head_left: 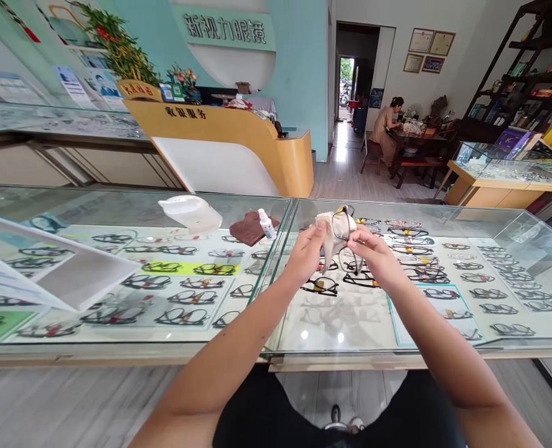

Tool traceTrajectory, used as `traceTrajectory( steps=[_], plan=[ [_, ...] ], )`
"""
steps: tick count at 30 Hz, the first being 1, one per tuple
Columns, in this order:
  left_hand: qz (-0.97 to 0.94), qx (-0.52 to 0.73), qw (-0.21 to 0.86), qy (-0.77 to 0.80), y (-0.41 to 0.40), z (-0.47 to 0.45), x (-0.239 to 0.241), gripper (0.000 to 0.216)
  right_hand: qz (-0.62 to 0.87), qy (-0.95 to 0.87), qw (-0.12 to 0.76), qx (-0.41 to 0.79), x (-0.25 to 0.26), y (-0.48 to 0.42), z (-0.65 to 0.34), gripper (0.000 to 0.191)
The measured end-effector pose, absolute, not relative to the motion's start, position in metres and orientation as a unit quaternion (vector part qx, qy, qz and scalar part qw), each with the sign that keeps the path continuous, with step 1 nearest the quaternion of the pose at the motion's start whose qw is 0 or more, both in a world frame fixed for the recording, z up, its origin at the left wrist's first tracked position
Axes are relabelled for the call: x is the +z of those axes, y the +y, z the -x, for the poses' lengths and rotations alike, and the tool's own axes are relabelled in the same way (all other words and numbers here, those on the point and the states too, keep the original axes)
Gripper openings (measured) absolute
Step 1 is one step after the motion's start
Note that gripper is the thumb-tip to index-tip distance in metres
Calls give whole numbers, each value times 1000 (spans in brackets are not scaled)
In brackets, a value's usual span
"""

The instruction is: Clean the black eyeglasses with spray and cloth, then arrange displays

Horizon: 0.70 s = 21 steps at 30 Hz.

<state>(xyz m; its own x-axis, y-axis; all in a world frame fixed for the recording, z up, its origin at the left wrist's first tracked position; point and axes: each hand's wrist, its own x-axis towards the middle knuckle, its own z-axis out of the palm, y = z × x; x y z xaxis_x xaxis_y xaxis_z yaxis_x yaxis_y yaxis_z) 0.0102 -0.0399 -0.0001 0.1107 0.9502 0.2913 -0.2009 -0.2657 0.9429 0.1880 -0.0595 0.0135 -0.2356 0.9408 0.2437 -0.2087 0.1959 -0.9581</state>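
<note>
Both my hands are raised over the glass display counter [332, 323]. My left hand [307, 250] is closed, pinching a pale cleaning cloth [326, 239] against a pair of black-framed glasses [343, 227]. My right hand [373, 252] is closed on the same glasses, fingers gripping the frame from the right side. The cloth hangs down between my hands. One temple arm of the glasses points down toward the glass.
On the counter lie a small white spray bottle [267, 224], a brown cloth [250, 228] and a white case [191, 213]. Several rows of glasses sit under the glass. A yellow service desk [238, 134] stands behind; a person [388, 127] sits at a far table.
</note>
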Motion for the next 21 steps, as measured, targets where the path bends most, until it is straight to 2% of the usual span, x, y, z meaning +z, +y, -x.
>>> traceTrajectory(
  steps=[8, 16, 21],
  plan=[
    [-559, 554, 500, 361, -44, -5, 10, 70, 330, -619, 479, 529, 16, -61, -187, 30],
    [-562, 510, 569, 317, -43, 1, 18, 62, 306, -546, 464, 626, 8, -60, -186, 35],
    [-533, 554, 540, 342, -49, -6, 20, 62, 290, -545, 439, 653, 6, -64, -181, 34]
  ],
)
